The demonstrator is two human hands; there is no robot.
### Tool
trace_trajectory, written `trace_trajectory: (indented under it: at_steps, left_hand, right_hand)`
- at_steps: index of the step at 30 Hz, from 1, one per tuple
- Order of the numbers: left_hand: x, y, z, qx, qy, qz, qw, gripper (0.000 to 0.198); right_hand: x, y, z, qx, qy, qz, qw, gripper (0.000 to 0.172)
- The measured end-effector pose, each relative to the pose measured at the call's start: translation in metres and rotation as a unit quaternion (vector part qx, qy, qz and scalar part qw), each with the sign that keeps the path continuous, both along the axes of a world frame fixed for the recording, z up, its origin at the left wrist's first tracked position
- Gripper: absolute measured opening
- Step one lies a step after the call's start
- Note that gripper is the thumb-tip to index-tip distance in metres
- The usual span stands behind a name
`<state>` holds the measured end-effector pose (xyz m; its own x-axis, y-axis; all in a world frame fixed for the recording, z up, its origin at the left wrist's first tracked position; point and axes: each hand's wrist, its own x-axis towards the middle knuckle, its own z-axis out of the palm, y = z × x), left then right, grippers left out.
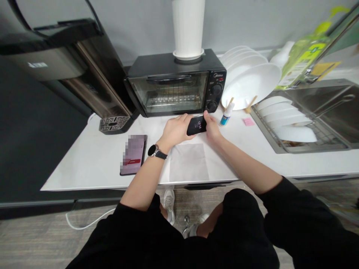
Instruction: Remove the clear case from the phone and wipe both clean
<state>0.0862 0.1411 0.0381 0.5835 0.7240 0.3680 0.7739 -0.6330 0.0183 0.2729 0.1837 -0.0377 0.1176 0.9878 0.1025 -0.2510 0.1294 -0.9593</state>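
Observation:
A dark smartphone (196, 126) with a lit clock on its screen lies sideways between my two hands, just in front of the toaster oven. My left hand (177, 129) grips its left end, fingers closed along the edge. At the other end my right hand (211, 127) holds it, thumb on the top corner. Below them a thin, pale grey cloth (188, 163) is spread flat on the counter. To the right of my right hand stands a small white spray bottle (227, 114) with a blue label. A pink sticky note (248, 121) lies beyond it.
Behind my hands is a black toaster oven (174, 95), a white pot (188, 30) on top. A drink dispenser (109, 93) and a tablet (134, 155) are left. Plates (252, 82), a sink (331, 147) with racked bowls (294, 132), and a green soap bottle (304, 59) are right.

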Motion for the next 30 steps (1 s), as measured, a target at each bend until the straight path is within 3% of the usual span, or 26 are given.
trace_trajectory:
  at_steps: [4,12,16,20,25,30]
  left_hand:
    - [-0.001,0.000,0.001,0.006,0.000,-0.006,1.000,0.062]
    - [-0.009,0.000,0.002,0.002,-0.022,-0.006,1.000,0.067]
    - [-0.011,0.000,0.004,-0.003,-0.017,0.006,1.000,0.084]
    - [-0.015,0.003,0.004,-0.011,-0.025,0.058,0.998,0.098]
    - [-0.016,0.005,0.006,-0.011,-0.051,0.099,0.994,0.098]
    - [-0.013,0.002,0.009,-0.031,-0.079,0.104,0.991,0.098]
  right_hand:
    - [0.000,-0.005,0.004,-0.006,0.048,-0.007,0.999,0.066]
    - [0.001,-0.010,0.021,-0.060,0.093,0.084,0.990,0.046]
    - [0.002,-0.011,0.026,-0.073,0.096,0.106,0.987,0.048]
    - [0.000,-0.015,0.031,-0.045,0.099,0.117,0.987,0.054]
    - [-0.004,-0.024,0.037,0.005,0.095,0.127,0.987,0.062]
    - [-0.003,-0.027,0.038,0.008,0.096,0.121,0.988,0.052]
